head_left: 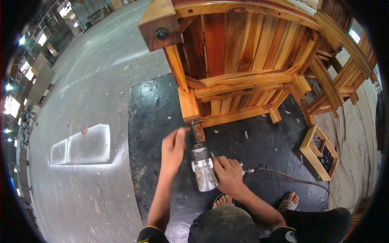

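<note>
A grey concrete floor (pixel 93 93) stretches away to the left of the left hand (pixel 174 150). Ahead of both hands rests a brown and honey-toned, slatted wooden furniture frame (pixel 251 40), its near leg (pixel 189 104) just beyond the left hand. A flat black mat (pixel 154 109) lies below the hands and under the frame. Well apart, right of the right hand (pixel 230 175), sits a shallow, pale wooden, two-compartment box (pixel 311 163) of small pieces. The right hand grasps a silver, cylindrical metal power tool (pixel 204 174); its slim dark bit (pixel 195 135) points at the leg. The left hand, partly blurred, curls beside the bit; whether it pinches anything, I cannot tell.
</note>
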Motion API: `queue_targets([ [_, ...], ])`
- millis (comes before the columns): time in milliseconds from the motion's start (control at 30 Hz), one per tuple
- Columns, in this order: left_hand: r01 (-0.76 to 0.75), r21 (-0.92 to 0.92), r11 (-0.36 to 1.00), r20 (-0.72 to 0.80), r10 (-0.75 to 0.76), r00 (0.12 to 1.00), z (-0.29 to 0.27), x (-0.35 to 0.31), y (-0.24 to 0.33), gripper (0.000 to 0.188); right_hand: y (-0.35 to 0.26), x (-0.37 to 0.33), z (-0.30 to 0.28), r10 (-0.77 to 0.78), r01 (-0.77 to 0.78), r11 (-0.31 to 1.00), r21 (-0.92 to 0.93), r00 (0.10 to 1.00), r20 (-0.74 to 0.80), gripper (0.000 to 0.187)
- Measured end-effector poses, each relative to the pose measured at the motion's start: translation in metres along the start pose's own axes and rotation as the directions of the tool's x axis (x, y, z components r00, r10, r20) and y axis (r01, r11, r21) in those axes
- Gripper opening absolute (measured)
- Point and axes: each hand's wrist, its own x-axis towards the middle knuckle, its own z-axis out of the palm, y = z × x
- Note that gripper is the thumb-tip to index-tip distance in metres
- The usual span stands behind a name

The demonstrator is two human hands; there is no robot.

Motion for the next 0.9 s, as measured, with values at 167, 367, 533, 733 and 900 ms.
queue_targets([
  [167,-0.02,0.167,0.986,0.152,-0.005,0.988,-0.013,-0.088,-0.011,0.047,-0.006,0.002,-0.001,0.036,-0.038,0.997,0.06,0.999,0.031,0.038],
  [367,-0.213,0.152,0.965,-0.125,0.233,0.965,-0.038,0.051,0.026,0.048,-0.005,0.006,-0.011,0.061,-0.066,0.993,0.093,0.997,0.049,0.038],
  [533,-0.166,-0.133,0.977,0.07,0.176,0.982,-0.033,0.137,0.035,0.053,-0.015,0.008,-0.006,0.052,-0.053,0.989,0.137,0.999,0.008,0.04],
  [733,-0.147,-0.114,0.982,0.098,0.159,0.982,-0.02,0.145,0.039,0.047,-0.012,0.006,-0.006,0.075,-0.073,0.982,0.175,0.997,-0.005,0.038],
  [900,-0.201,-0.074,0.977,0.021,0.203,0.979,-0.017,0.139,0.04,0.046,-0.014,0.009,-0.009,0.087,-0.085,0.977,0.195,0.996,-0.003,0.037],
])
